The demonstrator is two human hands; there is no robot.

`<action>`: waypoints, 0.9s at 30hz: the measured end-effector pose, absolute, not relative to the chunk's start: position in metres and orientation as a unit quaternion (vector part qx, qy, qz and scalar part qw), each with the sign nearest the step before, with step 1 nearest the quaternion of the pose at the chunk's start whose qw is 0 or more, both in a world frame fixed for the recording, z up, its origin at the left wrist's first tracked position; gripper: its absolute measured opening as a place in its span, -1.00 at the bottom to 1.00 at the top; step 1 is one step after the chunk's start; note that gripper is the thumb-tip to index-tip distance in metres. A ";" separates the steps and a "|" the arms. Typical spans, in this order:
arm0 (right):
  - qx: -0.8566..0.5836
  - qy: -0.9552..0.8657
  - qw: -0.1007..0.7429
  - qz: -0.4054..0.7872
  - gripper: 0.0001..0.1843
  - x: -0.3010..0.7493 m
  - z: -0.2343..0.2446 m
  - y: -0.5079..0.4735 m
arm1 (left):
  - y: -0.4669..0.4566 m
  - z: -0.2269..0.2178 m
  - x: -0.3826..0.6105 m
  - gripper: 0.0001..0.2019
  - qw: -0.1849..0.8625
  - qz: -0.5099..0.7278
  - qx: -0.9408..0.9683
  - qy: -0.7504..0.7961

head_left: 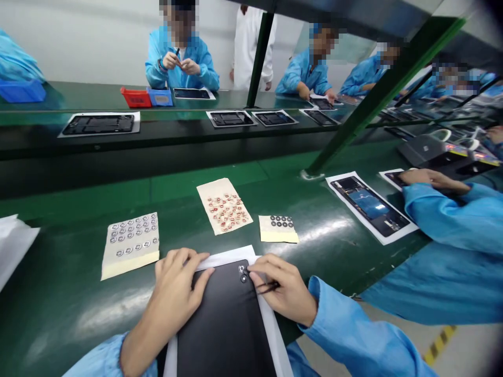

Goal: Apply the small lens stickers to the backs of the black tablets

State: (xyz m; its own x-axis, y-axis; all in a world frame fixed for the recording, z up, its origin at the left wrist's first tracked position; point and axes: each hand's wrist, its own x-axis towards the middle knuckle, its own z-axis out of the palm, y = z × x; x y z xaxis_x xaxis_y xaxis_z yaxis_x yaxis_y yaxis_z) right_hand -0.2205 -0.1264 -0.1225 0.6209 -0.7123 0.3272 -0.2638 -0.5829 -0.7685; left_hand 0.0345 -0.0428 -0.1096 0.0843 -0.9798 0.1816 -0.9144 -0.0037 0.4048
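Silvery rings (130, 222) dotted a sheet (111, 257) on the bench (51, 314), likely for easy reach. The left hand (178, 285), fingers spread, lay over the panel's (222, 324) upper left edge, presumably steadying it; the right hand's (285, 288) fingers pinched a dark tool (272, 286) by its upper right. Contents of the red bin (135, 98) and blue bin (160, 97) behind couldn't be seen.

Tablet (223, 319) on paper (276, 340), bottom centre. Behind, on tabletop (58, 293): first sticker sheet (131, 242) centre-left, second sheet (225, 207) mid-frame, third sheet (279, 230) just right.
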 end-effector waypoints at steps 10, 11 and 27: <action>-0.921 0.275 0.132 -0.241 -0.65 -0.215 -0.123 -0.112 | -0.045 -0.111 0.033 -0.83 0.291 -0.158 0.674 -0.661; -0.920 0.284 0.123 -0.240 -0.66 -0.212 -0.121 -0.110 | -0.045 -0.111 0.032 -0.84 0.294 -0.149 0.671 -0.664; -0.941 0.211 0.143 -0.223 -0.69 -0.220 -0.116 -0.135 | -0.043 -0.112 0.029 -0.93 0.283 -0.069 0.650 -0.702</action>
